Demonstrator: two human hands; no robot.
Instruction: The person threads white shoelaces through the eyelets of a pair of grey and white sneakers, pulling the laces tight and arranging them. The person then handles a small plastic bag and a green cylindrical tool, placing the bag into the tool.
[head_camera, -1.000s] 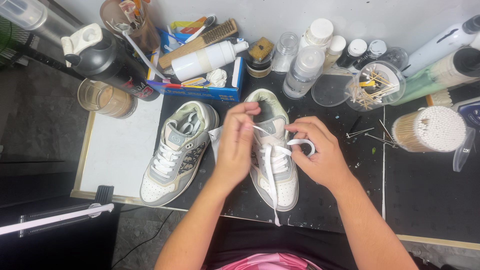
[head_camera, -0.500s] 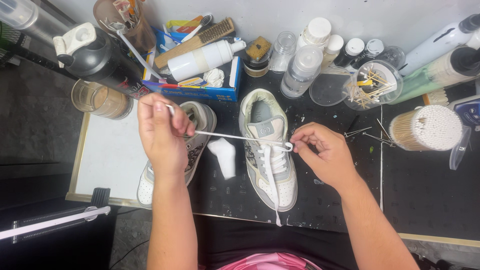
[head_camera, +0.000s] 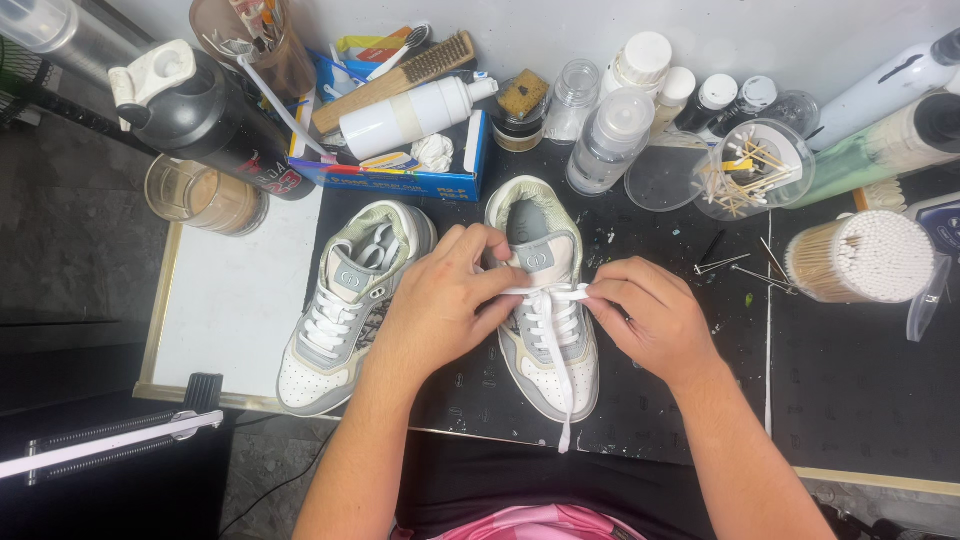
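Your left hand (head_camera: 440, 305) and right hand (head_camera: 650, 320) meet over the right-hand sneaker (head_camera: 545, 300) near the front edge of the black mat (head_camera: 850, 400), fingers pinched shut on its white lace (head_camera: 555, 330), whose loose end trails past the toe. Second sneaker (head_camera: 345, 305) lies just left, laced. Toward the back edge: blue box (head_camera: 410, 175) with brush, clear bottles (head_camera: 610, 140), cotton swabs (head_camera: 865, 255).

black mat (head_camera: 860, 390), two sneakers (head_camera: 545, 300), bottles (head_camera: 610, 140), cotton swabs (head_camera: 865, 255)
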